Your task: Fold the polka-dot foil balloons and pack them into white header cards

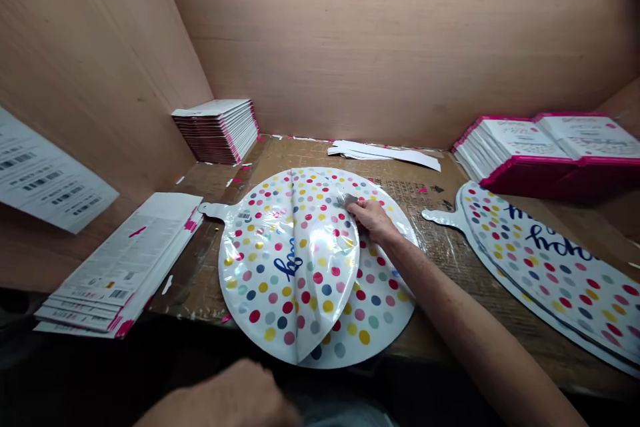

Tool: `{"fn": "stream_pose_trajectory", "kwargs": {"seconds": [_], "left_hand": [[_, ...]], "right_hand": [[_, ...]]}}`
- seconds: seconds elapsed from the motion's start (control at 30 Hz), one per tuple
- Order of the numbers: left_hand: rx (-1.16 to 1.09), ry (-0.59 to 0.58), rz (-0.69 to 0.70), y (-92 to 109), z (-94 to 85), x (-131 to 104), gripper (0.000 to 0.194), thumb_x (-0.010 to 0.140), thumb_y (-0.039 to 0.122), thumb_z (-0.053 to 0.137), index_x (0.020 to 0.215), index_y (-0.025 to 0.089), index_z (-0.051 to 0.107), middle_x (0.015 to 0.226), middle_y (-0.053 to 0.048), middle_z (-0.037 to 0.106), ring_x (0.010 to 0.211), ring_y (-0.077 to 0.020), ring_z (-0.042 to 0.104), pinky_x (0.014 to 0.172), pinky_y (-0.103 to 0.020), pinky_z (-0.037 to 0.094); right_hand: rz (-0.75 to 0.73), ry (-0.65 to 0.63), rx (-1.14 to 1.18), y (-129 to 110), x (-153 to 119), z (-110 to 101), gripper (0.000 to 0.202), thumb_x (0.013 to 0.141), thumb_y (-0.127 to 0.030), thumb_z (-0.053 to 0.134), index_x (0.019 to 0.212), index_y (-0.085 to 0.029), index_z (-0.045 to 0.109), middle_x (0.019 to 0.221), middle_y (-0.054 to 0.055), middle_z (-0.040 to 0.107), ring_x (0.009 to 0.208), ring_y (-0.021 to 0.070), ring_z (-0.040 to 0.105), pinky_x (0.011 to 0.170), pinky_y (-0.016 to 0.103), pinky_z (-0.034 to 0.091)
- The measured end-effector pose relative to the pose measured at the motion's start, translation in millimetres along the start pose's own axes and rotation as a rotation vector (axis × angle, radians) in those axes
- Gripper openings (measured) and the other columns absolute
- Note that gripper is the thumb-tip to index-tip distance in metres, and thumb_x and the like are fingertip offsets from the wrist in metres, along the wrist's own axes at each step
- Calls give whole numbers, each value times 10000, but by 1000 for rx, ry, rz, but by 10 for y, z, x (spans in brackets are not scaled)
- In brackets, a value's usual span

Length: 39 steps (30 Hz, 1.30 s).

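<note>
A round, flat foil balloon (260,287), white with coloured dots and blue lettering, lies before me with part of it folded over. Its crease runs from top to bottom near the middle, and a curved flap rests over the dotted foil beneath. My right hand (373,219) pinches a small silvery tab at the flap's right edge between thumb and fingers. Low in the view, my left hand (225,397) is blurred and cut off by the frame, apart from the balloon; its fingers cannot be made out.
More dotted balloons (565,273) are stacked at right, below pink-edged packets (550,147). A stack of folded cards (217,133) stands in the back left corner. Printed card sleeves (125,260) lie at left, beneath a barcode sheet (47,173). White paper strips (385,152) lie at the back.
</note>
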<state>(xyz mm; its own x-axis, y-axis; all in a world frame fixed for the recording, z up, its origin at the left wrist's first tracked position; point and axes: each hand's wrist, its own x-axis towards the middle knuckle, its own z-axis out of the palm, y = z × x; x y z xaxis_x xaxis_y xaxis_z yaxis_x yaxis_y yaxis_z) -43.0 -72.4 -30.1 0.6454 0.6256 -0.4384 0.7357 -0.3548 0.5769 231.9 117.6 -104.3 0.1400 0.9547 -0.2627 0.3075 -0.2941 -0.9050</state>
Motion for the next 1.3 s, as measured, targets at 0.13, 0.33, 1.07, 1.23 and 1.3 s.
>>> {"fn": "stream_pose_trajectory", "kwargs": {"seconds": [0.13,0.33,1.07,1.23,1.3], "left_hand": [[93,586,-13,11,-159,607,395,933,496,494,1179,235,660,1145,-73,724,1058,-240,674,935,-361,523],[337,676,51,-80,11,1395,586,935,539,480,1362,142,543,1500,-171,463,1442,-360,331,1138,-562,344],[252,879,-204,-136,287,1051,314,869,434,497,724,186,623,1315,-179,587,1401,-403,353,1104,-558,372],[-173,646,-305,115,-98,1015,310,793,416,511,564,210,479,687,-36,610,749,-223,619,696,-351,505],[-352,594,-303,212,-365,1038,331,755,450,534,547,209,445,540,24,481,563,-149,505,540,-276,410]], "right_hand": [[-61,116,-190,113,-75,-368,203,785,-322,597,650,-171,596,487,-10,545,491,131,523,452,214,366],[-436,427,-577,260,-331,-600,423,892,-364,513,1241,-135,584,1201,166,620,1073,279,586,894,369,461],[-964,134,-533,130,-811,-200,277,984,-336,483,1156,-184,639,1146,129,669,1065,247,630,896,405,522],[-1314,-136,-440,97,-1674,282,221,962,-288,489,897,-227,692,814,31,726,706,170,666,666,301,570],[-1370,-184,-551,71,-1868,460,267,971,-214,441,1059,-170,690,985,66,738,835,185,673,765,293,583]]}}
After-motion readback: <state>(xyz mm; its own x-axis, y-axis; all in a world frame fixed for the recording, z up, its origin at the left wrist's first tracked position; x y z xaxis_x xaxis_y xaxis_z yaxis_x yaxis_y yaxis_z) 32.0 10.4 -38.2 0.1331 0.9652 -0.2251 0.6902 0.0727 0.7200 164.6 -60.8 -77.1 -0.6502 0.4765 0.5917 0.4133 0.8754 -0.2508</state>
